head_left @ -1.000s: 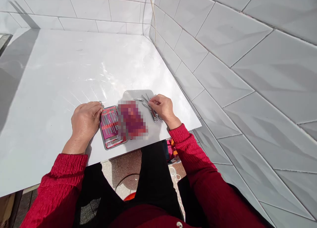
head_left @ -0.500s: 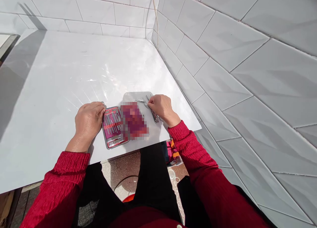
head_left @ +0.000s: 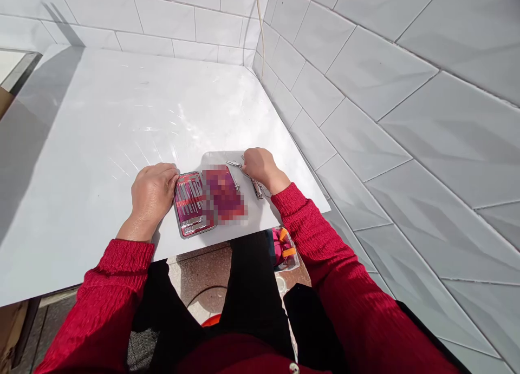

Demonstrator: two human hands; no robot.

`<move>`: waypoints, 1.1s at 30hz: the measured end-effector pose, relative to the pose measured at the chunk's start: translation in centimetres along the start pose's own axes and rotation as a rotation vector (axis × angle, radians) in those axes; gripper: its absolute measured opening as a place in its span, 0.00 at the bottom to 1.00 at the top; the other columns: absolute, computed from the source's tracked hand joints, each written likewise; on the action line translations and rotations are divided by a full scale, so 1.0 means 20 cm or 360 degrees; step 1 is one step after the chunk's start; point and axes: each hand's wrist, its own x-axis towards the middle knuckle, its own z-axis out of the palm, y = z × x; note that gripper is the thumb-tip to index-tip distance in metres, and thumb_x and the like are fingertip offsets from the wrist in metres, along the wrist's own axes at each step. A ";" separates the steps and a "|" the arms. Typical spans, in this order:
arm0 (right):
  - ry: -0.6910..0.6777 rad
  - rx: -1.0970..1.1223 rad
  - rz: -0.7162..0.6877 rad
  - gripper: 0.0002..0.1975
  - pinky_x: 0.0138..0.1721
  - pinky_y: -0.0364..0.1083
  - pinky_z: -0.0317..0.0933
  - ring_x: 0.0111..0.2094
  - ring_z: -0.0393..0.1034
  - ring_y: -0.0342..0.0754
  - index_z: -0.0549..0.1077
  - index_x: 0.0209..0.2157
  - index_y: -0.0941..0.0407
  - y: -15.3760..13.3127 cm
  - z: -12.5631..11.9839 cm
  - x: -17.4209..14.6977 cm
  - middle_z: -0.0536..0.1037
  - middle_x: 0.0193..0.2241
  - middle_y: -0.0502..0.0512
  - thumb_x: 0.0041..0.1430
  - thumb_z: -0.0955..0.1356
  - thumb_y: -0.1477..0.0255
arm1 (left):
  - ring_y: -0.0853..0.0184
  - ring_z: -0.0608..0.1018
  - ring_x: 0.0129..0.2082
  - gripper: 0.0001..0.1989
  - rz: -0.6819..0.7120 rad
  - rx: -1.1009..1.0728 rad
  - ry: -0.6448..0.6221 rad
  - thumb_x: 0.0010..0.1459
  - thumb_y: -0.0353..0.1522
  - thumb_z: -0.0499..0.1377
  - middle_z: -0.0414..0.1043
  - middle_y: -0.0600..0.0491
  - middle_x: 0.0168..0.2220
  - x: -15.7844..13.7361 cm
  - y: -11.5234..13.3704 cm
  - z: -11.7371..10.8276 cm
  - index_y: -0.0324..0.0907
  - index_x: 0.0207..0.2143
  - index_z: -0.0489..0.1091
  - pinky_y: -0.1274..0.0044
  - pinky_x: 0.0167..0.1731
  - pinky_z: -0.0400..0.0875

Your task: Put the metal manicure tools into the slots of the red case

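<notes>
An open manicure case (head_left: 198, 234) lies near the front edge of the white table, with several slim metal tools (head_left: 189, 192) strapped in its purple lining. My left hand (head_left: 153, 192) is closed on the case's left edge, thumb and fingers pressed together there. The case's other half (head_left: 225, 192) is blurred red and purple. To the right of it, my right hand (head_left: 260, 167) is closed over a small group of loose metal tools. A nail clipper (head_left: 258, 190) shows beneath that hand, and a silver tool (head_left: 234, 164) sticks out to its left. What its fingertips pinch is hidden.
The white table (head_left: 101, 109) meets tiled walls (head_left: 349, 130) at the back and right. A thin cable (head_left: 260, 33) hangs in the corner. Under the table edge stands a clear box (head_left: 289, 261) with pink and orange things. My legs (head_left: 249, 287) are below the front edge.
My right hand has lifted or shifted slightly away over the loose tools, its fingers more curled in. My left hand stays on the case edge. The whole view has moved slightly.
</notes>
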 end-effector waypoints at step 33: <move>0.0149 0.2032 -0.0401 0.24 0.28 0.45 0.67 0.27 0.73 0.46 0.75 0.59 0.55 -0.03 0.26 -0.18 0.77 0.25 0.46 0.61 0.70 0.73 | 0.56 0.80 0.45 0.15 -0.0029 -0.0017 0.0026 0.71 0.34 0.50 0.82 0.49 0.47 -0.01 0.04 -0.02 0.47 0.41 0.78 0.61 0.50 0.73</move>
